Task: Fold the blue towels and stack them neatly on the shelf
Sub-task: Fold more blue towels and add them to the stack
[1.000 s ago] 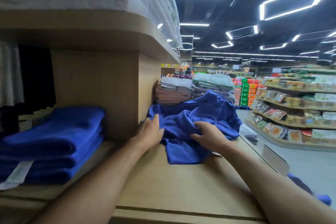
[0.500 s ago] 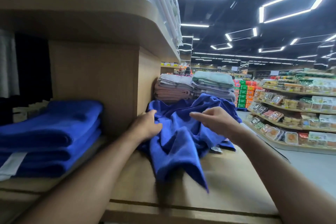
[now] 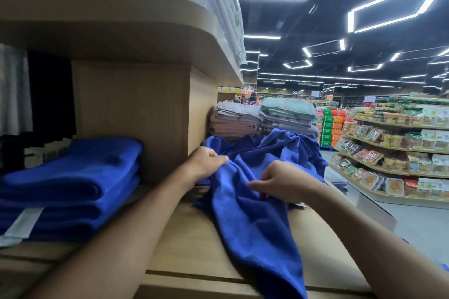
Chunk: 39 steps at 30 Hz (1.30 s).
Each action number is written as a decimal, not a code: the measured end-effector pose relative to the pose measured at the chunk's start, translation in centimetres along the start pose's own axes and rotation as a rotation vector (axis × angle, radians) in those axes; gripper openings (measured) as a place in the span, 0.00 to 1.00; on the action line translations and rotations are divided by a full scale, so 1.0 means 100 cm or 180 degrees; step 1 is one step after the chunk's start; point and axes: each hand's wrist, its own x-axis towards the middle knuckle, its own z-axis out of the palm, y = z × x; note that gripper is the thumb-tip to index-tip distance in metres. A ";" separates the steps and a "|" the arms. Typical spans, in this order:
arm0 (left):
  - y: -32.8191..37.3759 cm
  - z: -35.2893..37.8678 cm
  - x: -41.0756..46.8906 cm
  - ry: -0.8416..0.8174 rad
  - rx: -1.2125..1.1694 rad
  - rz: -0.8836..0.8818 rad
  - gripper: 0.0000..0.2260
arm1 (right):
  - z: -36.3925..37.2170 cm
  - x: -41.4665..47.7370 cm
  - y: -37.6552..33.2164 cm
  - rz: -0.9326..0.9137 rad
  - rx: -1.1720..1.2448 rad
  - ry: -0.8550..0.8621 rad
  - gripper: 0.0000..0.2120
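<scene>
Head view shows the left hand (image 3: 205,162) and right hand (image 3: 284,183), set apart, each gripping the crumpled blue towel (image 3: 255,226) on the wooden shelf (image 3: 184,245), right of the folded blue stack (image 3: 73,177); its tail overhangs the front edge and may drag the cloth off.

Near, bare worktop (image 3: 192,243) lies open between the folded stack (image 3: 73,184) at left and the loose towel (image 3: 255,226) at right. A divider (image 3: 131,116) blocks the far middle, the upper shelf (image 3: 121,31) hangs overhead, and towel piles (image 3: 284,114) close the far right.
</scene>
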 end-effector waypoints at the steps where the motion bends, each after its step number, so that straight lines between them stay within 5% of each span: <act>1: 0.005 -0.002 -0.002 -0.0003 -0.0400 -0.0088 0.15 | -0.003 0.002 0.006 0.0160 -0.0114 0.0216 0.21; 4: 0.020 -0.008 -0.014 -0.0502 -0.1516 -0.0553 0.06 | -0.005 0.003 0.015 -0.0105 0.0582 0.0889 0.16; 7: 0.029 -0.014 -0.025 -0.1620 -0.2710 -0.0850 0.12 | 0.002 -0.001 -0.003 -0.0818 0.1948 0.1031 0.17; 10: 0.031 -0.018 -0.029 -0.2133 -0.3330 -0.0825 0.19 | 0.015 -0.001 -0.018 -0.0984 0.1498 0.1154 0.27; 13: 0.028 -0.020 -0.027 -0.2272 -0.3409 -0.0841 0.23 | 0.016 -0.003 -0.021 -0.1309 0.1139 0.1532 0.20; 16: 0.028 -0.021 -0.026 -0.2279 -0.3297 -0.0869 0.25 | 0.013 -0.008 -0.021 -0.1533 0.0845 0.1306 0.18; 20: 0.025 -0.015 -0.026 -0.2014 -0.3193 -0.1018 0.22 | 0.016 -0.011 -0.023 -0.0847 0.0319 0.1142 0.24; 23: 0.022 -0.011 -0.023 -0.1747 -0.2991 -0.0944 0.13 | 0.017 -0.007 -0.021 -0.0614 0.0469 0.1257 0.18; 27: 0.021 -0.014 -0.018 -0.1258 -0.2903 -0.1179 0.08 | 0.010 -0.006 -0.022 -0.0688 0.1930 0.0535 0.21; 33: 0.014 -0.014 -0.018 -0.1621 -0.1987 -0.1452 0.12 | 0.000 -0.022 -0.033 -0.0727 0.3409 -0.1262 0.29; 39: 0.003 -0.005 -0.015 -0.1028 -0.1232 -0.1042 0.07 | -0.002 -0.029 -0.031 -0.1192 0.2569 -0.1672 0.20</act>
